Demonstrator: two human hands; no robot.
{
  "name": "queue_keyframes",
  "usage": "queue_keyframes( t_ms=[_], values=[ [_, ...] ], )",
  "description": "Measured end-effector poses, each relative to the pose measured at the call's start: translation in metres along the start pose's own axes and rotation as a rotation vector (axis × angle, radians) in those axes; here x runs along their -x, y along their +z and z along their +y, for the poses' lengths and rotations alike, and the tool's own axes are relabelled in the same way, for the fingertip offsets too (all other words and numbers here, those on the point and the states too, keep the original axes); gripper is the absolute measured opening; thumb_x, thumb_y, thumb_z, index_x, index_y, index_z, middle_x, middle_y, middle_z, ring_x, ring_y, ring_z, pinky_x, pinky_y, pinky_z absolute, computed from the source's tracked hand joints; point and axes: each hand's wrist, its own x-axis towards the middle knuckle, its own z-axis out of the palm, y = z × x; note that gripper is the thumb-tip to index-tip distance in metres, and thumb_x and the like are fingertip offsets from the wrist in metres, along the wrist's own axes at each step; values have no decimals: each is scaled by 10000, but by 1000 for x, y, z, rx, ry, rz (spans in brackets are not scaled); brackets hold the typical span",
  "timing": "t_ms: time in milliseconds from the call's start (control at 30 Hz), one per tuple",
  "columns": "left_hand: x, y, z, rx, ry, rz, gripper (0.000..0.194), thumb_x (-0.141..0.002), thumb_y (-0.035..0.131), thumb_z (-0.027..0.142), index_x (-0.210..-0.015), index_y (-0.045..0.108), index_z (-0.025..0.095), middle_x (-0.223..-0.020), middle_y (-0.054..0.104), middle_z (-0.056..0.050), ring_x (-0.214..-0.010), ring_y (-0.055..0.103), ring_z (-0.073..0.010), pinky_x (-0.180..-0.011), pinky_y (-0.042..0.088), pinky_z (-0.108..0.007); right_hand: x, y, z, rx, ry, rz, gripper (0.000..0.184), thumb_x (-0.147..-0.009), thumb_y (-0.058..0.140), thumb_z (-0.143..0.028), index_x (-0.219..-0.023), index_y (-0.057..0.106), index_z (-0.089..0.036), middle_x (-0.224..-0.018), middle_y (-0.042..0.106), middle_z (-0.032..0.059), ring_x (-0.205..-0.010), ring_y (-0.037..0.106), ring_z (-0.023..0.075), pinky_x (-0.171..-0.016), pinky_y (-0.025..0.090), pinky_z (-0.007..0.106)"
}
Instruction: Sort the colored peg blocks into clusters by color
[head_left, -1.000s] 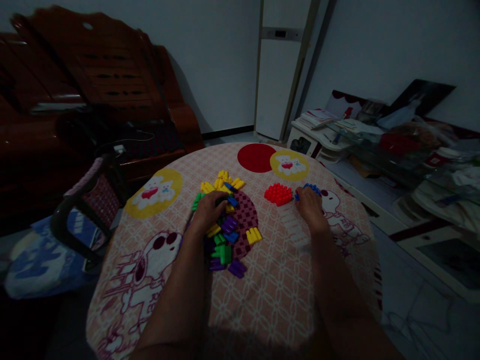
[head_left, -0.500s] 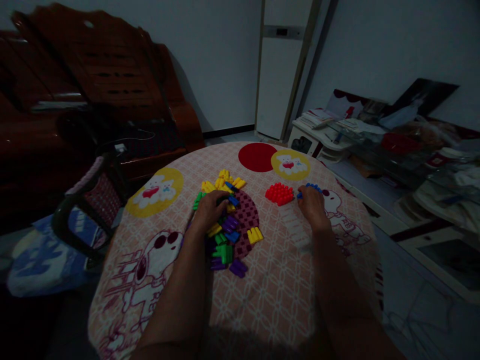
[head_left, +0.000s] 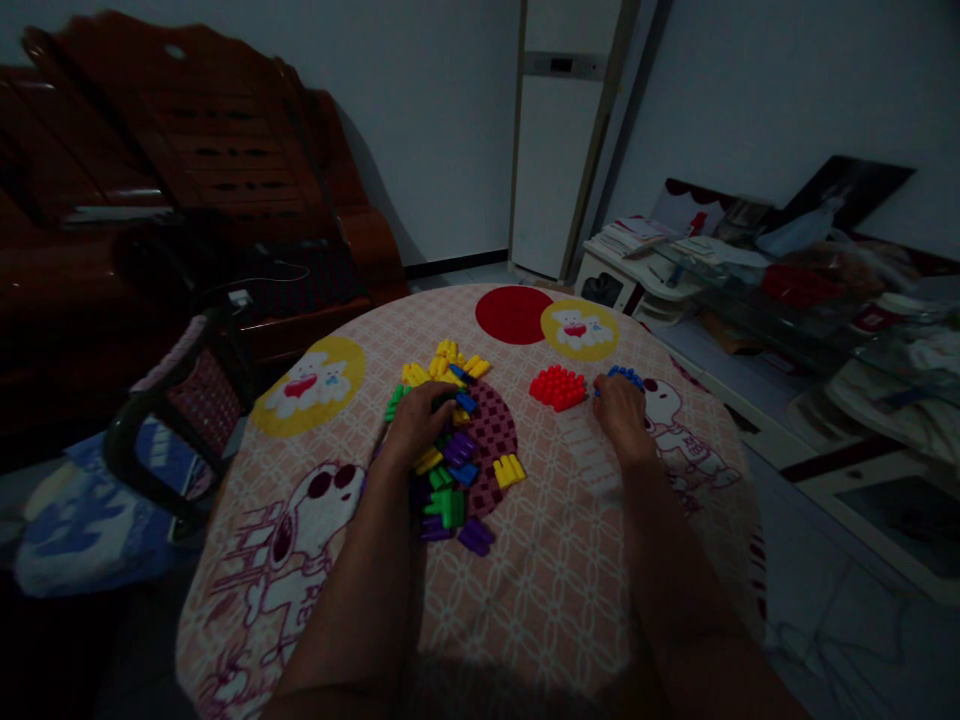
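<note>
My left hand (head_left: 418, 418) rests over a pile of plastic building blocks, its thumb and forefinger a little apart; I see nothing held between them. Close to its fingertips lie a blue block (head_left: 466, 402) and yellow blocks (head_left: 448, 352). Purple blocks (head_left: 460, 448) and a green block (head_left: 448, 507) are scattered nearer me. On the right, my right hand (head_left: 621, 412) is closed on a group of blue building blocks (head_left: 625, 376), which it partly covers. Just left of that hand sits a cluster of red blocks (head_left: 558, 387), put together with studs up.
A patterned cloth covers the round table (head_left: 540, 600). One yellow block (head_left: 509, 470) lies apart near the middle. Beyond stand a wooden sofa (head_left: 225, 150), a chair (head_left: 202, 390) at left, and a cluttered cabinet (head_left: 720, 350) at right.
The view has shifted very slightly. My right hand is almost in the same place at the blue blocks, and my left hand stays over the pile.
</note>
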Motion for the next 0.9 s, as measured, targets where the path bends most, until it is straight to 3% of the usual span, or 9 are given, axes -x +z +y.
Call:
queue_keyframes(
  t_ms=[200, 400, 600, 900],
  values=[
    [0, 0, 1, 7, 9, 1, 368, -891, 534, 306, -1181, 719, 176, -1244, 719, -110, -1164, 647, -276, -1076, 479, -441, -5, -12, 8, -87, -13, 28, 238, -875, 559, -152, -994, 765, -140, -990, 761, 151, -982, 690, 265, -840, 470, 321],
    [-1, 0, -1, 13, -7, 0, 358, -885, 545, 323, -1166, 725, 193, -1232, 724, -93, -1144, 652, -265, -1067, 486, -423, -7, -19, 24, -193, 10, 57, 249, -864, 537, -150, -856, 787, -141, -901, 782, 137, -884, 724, 236, -825, 497, 294],
    [-2, 1, -2, 2, 9, 5, 345, -885, 552, 316, -1154, 728, 192, -1227, 724, -100, -1148, 652, -276, -1065, 488, -439, -11, -13, 31, -336, -23, 80, 214, -818, 582, -125, -869, 788, -152, -939, 787, 130, -946, 731, 261, -903, 522, 360],
    [-1, 1, 0, 5, 2, 3, 355, -895, 536, 312, -1169, 717, 178, -1238, 717, -109, -1167, 648, -275, -1078, 477, -430, -8, -20, 27, -391, -27, -41, 212, -813, 694, -245, -967, 787, -132, -831, 773, 98, -816, 716, 210, -840, 515, 318]
  ],
)
